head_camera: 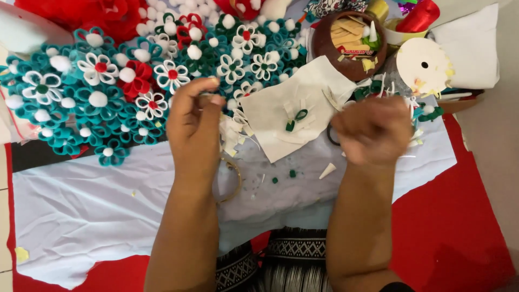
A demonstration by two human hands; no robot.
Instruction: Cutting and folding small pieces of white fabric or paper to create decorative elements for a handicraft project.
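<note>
Pinching something small we cannot make out, our left hand (193,116) rises with fingertips pressed together beside the felt flowers (97,92) at ten o'clock. Our right hand (373,130) curls loosely closed at three o'clock, over scissors (331,135) on the white cloth (97,205).

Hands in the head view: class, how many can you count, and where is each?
2. The left hand is raised beside the felt flowers; the right hand is blurred, over the scissors. None seems hidden.
</note>
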